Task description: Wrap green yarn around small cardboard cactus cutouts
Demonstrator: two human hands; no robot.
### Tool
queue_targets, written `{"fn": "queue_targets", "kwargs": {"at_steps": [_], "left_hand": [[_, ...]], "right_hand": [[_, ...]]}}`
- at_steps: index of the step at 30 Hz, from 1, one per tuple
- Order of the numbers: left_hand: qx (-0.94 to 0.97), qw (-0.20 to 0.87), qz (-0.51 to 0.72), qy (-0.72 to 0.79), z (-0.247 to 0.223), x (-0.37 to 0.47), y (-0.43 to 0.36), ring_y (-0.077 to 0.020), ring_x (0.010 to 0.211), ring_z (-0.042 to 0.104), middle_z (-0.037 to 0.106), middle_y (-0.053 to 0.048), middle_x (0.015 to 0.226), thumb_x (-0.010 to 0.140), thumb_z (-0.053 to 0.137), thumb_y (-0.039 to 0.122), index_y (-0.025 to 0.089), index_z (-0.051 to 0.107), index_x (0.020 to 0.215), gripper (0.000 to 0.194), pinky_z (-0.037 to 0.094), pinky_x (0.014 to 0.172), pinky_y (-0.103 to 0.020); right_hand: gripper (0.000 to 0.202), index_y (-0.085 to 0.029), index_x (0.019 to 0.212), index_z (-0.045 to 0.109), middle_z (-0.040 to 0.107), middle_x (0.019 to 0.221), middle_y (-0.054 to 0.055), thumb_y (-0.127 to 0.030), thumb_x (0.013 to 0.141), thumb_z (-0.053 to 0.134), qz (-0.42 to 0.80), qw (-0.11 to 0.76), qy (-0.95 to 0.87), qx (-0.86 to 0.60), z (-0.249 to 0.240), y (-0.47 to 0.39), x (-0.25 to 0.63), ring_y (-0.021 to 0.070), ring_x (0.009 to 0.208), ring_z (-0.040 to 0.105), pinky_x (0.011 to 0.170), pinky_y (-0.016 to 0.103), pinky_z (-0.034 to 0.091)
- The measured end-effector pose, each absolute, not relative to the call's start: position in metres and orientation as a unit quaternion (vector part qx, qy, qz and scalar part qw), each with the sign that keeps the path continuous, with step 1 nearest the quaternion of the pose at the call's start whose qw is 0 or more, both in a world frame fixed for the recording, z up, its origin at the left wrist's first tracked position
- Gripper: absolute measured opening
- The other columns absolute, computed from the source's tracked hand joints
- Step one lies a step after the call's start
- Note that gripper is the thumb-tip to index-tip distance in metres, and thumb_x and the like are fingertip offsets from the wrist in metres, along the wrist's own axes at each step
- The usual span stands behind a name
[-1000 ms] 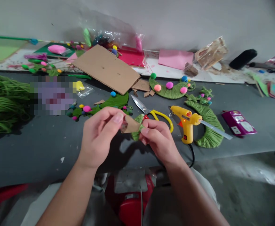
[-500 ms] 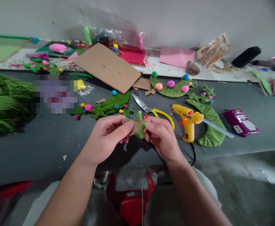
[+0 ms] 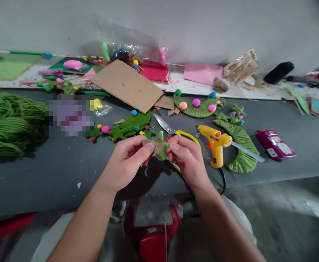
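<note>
Between my hands, above the table's front part, is a small cardboard star [image 3: 159,147] partly wrapped in green yarn. My left hand [image 3: 130,154] pinches its bare cardboard side between thumb and fingers. On the other side, my right hand [image 3: 186,157] is closed on a yarn-covered point of the star. Scissors [image 3: 163,124] with yellow handles lie just behind my right hand, their handles partly hidden by it. A yellow glue gun [image 3: 216,143] with a clear glue stick stands to the right, its small light glowing orange.
Yarn-wrapped green crescents [image 3: 242,151] with pompoms lie behind and right of my hands. A green yarn bundle [image 3: 12,125] fills the left. Cardboard sheets [image 3: 128,85] lie at the back, and a purple packet [image 3: 275,144] sits far right. The glue gun's black cord [image 3: 223,180] hangs over the front edge.
The camera view has shifted slightly, so the table's things appear a little lower. Both hands keep their hold on the star, with hardly any movement of the fingers.
</note>
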State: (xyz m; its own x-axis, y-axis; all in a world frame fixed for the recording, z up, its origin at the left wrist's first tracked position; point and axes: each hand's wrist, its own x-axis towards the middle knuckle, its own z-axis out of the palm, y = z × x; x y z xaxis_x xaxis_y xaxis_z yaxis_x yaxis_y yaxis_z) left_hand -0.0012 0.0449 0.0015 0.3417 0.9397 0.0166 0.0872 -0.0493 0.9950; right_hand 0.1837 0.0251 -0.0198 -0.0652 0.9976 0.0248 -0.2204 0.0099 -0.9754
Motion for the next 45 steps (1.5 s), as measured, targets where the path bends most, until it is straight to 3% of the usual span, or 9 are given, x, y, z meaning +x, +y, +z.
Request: {"fn": "queue_targets", "kwargs": {"at_steps": [4, 13, 20, 30, 37, 45], "left_hand": [[0.588, 0.567, 0.394, 0.421, -0.002, -0.001, 0.046, -0.011, 0.056, 0.044, 0.05, 0.003, 0.06, 0.098, 0.062, 0.035, 0.019, 0.055, 0.066, 0.037, 0.035, 0.054, -0.027], [0.545, 0.577, 0.445, 0.414, -0.007, 0.001, 0.048, -0.0112, 0.057, 0.045, 0.053, 0.002, 0.063, 0.099, 0.063, 0.037, 0.019, 0.057, 0.07, 0.035, 0.034, 0.053, -0.028], [0.568, 0.455, 0.509, 0.46, -0.007, 0.005, 0.046, -0.0092, 0.055, 0.049, 0.057, 0.003, 0.062, 0.099, 0.065, 0.037, 0.019, 0.062, 0.072, 0.032, 0.038, 0.052, -0.024], [0.559, 0.406, 0.527, 0.495, -0.006, 0.013, 0.047, -0.0075, 0.053, 0.048, 0.054, 0.004, 0.058, 0.098, 0.065, 0.032, 0.018, 0.058, 0.066, 0.036, 0.037, 0.051, -0.021], [0.546, 0.409, 0.529, 0.505, -0.009, 0.011, 0.046, -0.0086, 0.055, 0.051, 0.058, 0.003, 0.062, 0.097, 0.066, 0.036, 0.018, 0.063, 0.072, 0.031, 0.039, 0.052, -0.022], [0.551, 0.388, 0.519, 0.525, -0.007, 0.01, 0.047, -0.0088, 0.054, 0.048, 0.054, 0.004, 0.058, 0.096, 0.066, 0.035, 0.018, 0.058, 0.065, 0.036, 0.036, 0.052, -0.024]], "right_hand": [[0.032, -0.019, 0.069, 0.058, 0.049, 0.059, -0.005, -0.038, 0.093, 0.068, 0.544, 0.548, -0.462, -0.436, -0.019, 0.027, 0.179, 0.0097, 0.056, 0.038, 0.056, 0.027, 0.03], [0.019, -0.019, 0.083, 0.067, 0.057, 0.069, -0.003, -0.036, 0.091, 0.07, 0.606, 0.547, -0.428, -0.387, -0.024, 0.026, 0.179, 0.0111, 0.063, 0.047, 0.06, 0.026, 0.035], [0.026, -0.025, 0.113, 0.072, 0.062, 0.089, -0.001, -0.033, 0.089, 0.078, 0.472, 0.572, -0.505, -0.442, -0.022, 0.025, 0.17, 0.0113, 0.072, 0.053, 0.062, 0.026, 0.042], [0.025, -0.023, 0.111, 0.075, 0.066, 0.097, 0.002, -0.014, 0.087, 0.074, 0.248, 0.567, -0.647, -0.445, -0.016, 0.021, 0.17, 0.0137, 0.08, 0.058, 0.071, 0.031, 0.049], [0.033, -0.021, 0.126, 0.071, 0.062, 0.094, 0.002, -0.019, 0.093, 0.068, 0.292, 0.547, -0.627, -0.472, -0.018, 0.022, 0.172, 0.0134, 0.076, 0.053, 0.067, 0.032, 0.046], [0.024, -0.023, 0.116, 0.077, 0.064, 0.1, 0.004, -0.02, 0.093, 0.069, 0.323, 0.546, -0.636, -0.439, -0.016, 0.02, 0.172, 0.0129, 0.079, 0.056, 0.068, 0.03, 0.046]]}}
